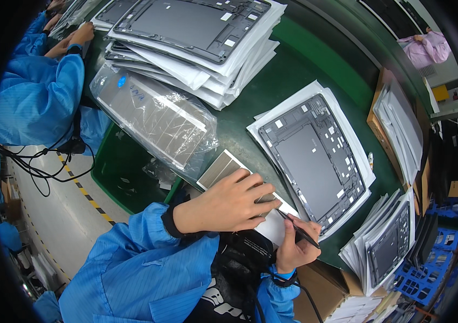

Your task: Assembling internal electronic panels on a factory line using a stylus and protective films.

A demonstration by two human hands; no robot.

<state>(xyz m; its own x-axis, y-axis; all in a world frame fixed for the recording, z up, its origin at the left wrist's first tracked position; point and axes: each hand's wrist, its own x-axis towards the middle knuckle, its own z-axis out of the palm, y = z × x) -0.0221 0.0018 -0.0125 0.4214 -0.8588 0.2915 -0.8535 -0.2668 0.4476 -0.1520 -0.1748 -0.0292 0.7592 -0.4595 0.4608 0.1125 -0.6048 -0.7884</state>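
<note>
At the near table edge, my left hand point(229, 202) is closed around a white-bordered sheet of grey-brown strips point(221, 168), fingers bent over its top; the thumb is hidden. Close by on the right, my right hand point(297, 248) pinches slim black tweezers point(303, 232), their tip at the sheet beside my left fingertips. Just beyond lies a dark grey tablet back housing point(315, 161) dotted with small white pieces, on white wrapping. Left of the sheet, a clear plastic bag point(156, 116) holds more strip sheets.
A tall stack of housings with white liners point(202, 48) occupies the far table. Below the left edge sits a green bin point(118, 167). More wrapped housings point(382, 245) stand at right, near a cardboard box point(320, 285). A co-worker in blue point(40, 97) is at far left.
</note>
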